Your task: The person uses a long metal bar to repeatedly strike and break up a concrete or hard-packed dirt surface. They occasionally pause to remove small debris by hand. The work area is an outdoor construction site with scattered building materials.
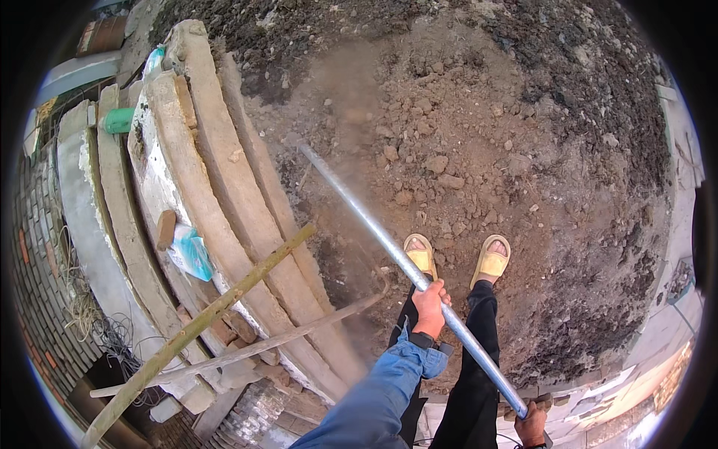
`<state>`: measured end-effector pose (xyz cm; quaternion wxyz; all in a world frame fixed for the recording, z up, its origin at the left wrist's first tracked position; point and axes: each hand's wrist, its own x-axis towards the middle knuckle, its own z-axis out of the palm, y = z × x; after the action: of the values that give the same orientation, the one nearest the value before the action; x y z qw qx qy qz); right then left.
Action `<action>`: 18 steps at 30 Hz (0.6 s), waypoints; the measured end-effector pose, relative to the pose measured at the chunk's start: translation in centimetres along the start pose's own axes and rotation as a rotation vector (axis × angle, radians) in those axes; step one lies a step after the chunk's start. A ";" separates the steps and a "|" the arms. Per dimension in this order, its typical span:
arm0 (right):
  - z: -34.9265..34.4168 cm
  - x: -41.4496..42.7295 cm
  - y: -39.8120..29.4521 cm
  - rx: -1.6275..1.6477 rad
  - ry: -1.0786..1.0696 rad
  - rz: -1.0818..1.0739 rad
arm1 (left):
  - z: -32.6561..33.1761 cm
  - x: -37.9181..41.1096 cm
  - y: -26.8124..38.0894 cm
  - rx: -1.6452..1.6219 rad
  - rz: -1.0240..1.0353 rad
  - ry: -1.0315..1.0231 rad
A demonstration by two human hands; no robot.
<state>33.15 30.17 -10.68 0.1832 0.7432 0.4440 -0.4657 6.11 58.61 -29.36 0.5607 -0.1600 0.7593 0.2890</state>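
Note:
Both of my hands grip a long, shiny metal pole [364,214] that slants from lower right to upper left. Around its middle is my left hand [431,307], below which a denim sleeve and a dark wristband show. At the near end, low in the view, my right hand [531,425] closes round the pole. The far end reaches down to the brown soil [449,129], where blur hides whether a tool head is fitted. Loose clods lie beyond my yellow slippers [422,258], which stand on the dirt.
Long concrete slabs [224,163] are stacked at left. A wooden pole [224,300] and a curved wooden stick [269,343] lie across them, near a blue-and-white plastic bag [190,252], a brick [166,230] and tangled wire [120,342]. Darker soil [594,73] borders the far side and right.

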 end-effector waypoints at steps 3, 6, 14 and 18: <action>-0.6 -4.4 2.7 -0.030 -0.022 0.098 | -2.3 -4.2 -3.0 -0.004 -0.105 0.053; 0.3 -3.1 2.7 -0.016 0.102 0.016 | -2.5 -5.4 -1.8 -0.020 -0.080 0.072; 1.3 14.9 -8.0 0.059 0.196 -0.019 | 8.1 7.0 12.3 -0.031 0.285 -0.102; 1.7 12.2 -5.0 0.066 0.124 0.025 | 8.0 8.8 4.2 0.071 0.111 -0.030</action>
<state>30.21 37.63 -21.22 0.1364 0.7818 0.4296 -0.4308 6.98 67.53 -38.23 0.5605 -0.0933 0.7683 0.2947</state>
